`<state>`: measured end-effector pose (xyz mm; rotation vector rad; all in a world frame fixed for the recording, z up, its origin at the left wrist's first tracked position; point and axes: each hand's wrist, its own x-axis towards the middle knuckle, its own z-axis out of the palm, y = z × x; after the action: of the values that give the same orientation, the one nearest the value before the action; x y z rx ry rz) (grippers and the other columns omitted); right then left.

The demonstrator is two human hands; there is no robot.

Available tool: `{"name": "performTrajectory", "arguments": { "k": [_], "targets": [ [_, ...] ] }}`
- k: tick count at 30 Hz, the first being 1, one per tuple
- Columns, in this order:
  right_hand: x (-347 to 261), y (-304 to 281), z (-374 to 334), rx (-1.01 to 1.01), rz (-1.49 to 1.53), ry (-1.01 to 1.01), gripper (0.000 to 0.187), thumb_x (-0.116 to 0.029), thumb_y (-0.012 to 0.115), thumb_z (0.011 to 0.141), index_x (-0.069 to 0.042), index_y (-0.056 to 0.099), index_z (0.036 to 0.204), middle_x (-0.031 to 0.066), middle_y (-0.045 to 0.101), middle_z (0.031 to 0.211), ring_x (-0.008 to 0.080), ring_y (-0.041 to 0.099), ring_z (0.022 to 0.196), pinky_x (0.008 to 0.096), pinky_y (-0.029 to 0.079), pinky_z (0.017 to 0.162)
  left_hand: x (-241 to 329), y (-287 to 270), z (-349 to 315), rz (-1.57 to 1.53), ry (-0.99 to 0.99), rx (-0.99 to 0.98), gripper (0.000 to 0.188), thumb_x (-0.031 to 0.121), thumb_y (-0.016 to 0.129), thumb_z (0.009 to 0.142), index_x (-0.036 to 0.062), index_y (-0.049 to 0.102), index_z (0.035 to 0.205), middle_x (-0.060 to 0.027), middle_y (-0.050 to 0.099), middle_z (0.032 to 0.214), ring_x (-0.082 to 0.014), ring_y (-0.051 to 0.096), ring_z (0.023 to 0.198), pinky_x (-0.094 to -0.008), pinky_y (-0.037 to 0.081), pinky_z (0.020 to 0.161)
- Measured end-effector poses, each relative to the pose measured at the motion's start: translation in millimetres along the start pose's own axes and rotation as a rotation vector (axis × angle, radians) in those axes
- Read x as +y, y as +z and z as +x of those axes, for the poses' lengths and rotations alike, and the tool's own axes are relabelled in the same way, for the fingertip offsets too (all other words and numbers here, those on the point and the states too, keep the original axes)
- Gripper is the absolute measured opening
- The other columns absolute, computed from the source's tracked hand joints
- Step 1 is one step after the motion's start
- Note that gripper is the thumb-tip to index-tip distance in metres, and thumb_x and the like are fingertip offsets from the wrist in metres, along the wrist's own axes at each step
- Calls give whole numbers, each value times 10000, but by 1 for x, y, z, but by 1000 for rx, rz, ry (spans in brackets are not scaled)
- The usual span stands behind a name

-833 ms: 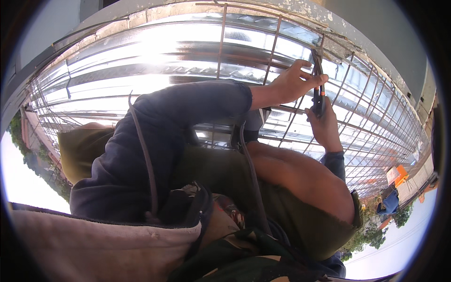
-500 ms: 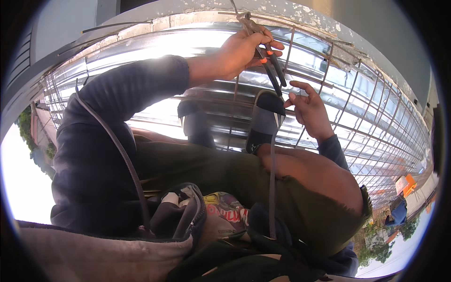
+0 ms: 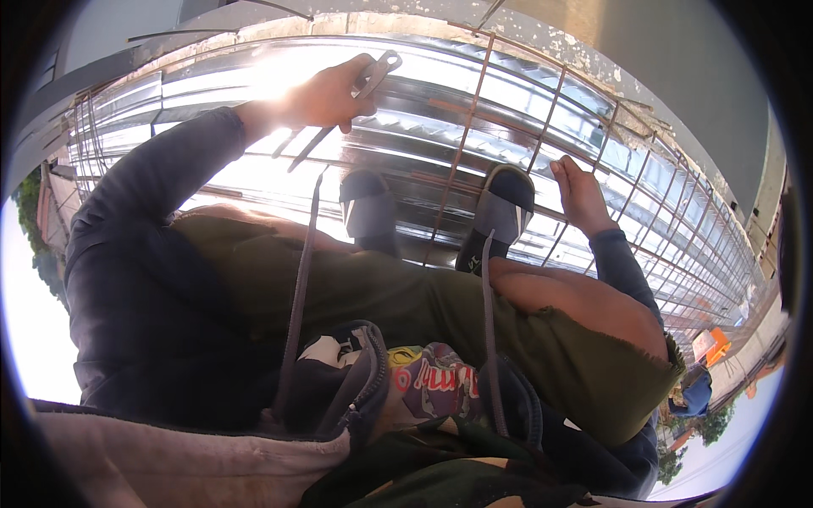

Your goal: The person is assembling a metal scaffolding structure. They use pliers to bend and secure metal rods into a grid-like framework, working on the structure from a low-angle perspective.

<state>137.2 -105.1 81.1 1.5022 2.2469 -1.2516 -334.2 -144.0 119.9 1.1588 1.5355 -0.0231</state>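
Upper left of frame: bare left hand (image 3: 334,95) closed in a grip, navy-sleeved left arm (image 3: 161,178) extended. Right of centre: bare right hand (image 3: 584,195) curled, navy-sleeved right forearm (image 3: 625,269) raised.

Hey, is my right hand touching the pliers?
Apart. The head view shows the pliers in the left hand, with a wide gap over metal sheeting between them and the right hand.

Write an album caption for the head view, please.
Left hand grips pincers over shiny ribbed metal decking; curled right hand hovers above rusty rebar mesh.
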Motion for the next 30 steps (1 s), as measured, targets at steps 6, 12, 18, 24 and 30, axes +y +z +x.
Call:
{"name": "performTrajectory", "arguments": {
  "k": [6, 12, 18, 24, 30],
  "targets": [
    [4, 14, 3, 61, 10, 41, 338, -326, 555, 1161, -22, 596, 1020, 245, 604, 708, 485, 604, 676, 515, 464, 628, -132, 39, -7, 590, 280, 55, 346, 136, 711, 1017, 69, 503, 1285, -196, 599, 1138, -411, 678, 1030, -512, 568, 877],
    [-6, 6, 8, 33, -104, 30, 335, -330, 556, 1160, -26, 608, 1029, 250, 646, 749, 487, 646, 707, 532, 483, 643, -117, 37, -25, 937, 494, 284, 528, 381, 795, 989, 71, 599, 1368, -136, 608, 1237, -326, 617, 1239, -480, 544, 1001],
    [-34, -24, 10, 61, -217, -90, 312, -323, 566, 1153, -36, 614, 1037, 238, 668, 763, 471, 666, 712, 540, 504, 656, -12, 21, 15, 787, 1059, 503, 582, 517, 633, 1074, 115, 574, 1491, -88, 626, 1416, -292, 604, 1309, -472, 463, 1133],
    [-63, -69, -3, 27, -267, -157, 232, -288, 636, 1119, -57, 620, 1101, 208, 709, 799, 425, 709, 739, 496, 543, 656, 21, 35, 44, 820, 1025, 235, 309, 362, 588, 1120, 104, 718, 1230, -57, 743, 1071, -248, 650, 1137, -420, 490, 1030],
    [-44, -147, -56, -93, -642, -343, 255, -88, 673, 1039, -88, 635, 1291, 160, 741, 1000, 374, 746, 869, 468, 602, 736, 10, 21, 84, 642, 1025, 213, 221, 261, 641, 1100, 52, 705, 1068, -134, 691, 877, -335, 690, 871, -486, 565, 875]
  ]
}}
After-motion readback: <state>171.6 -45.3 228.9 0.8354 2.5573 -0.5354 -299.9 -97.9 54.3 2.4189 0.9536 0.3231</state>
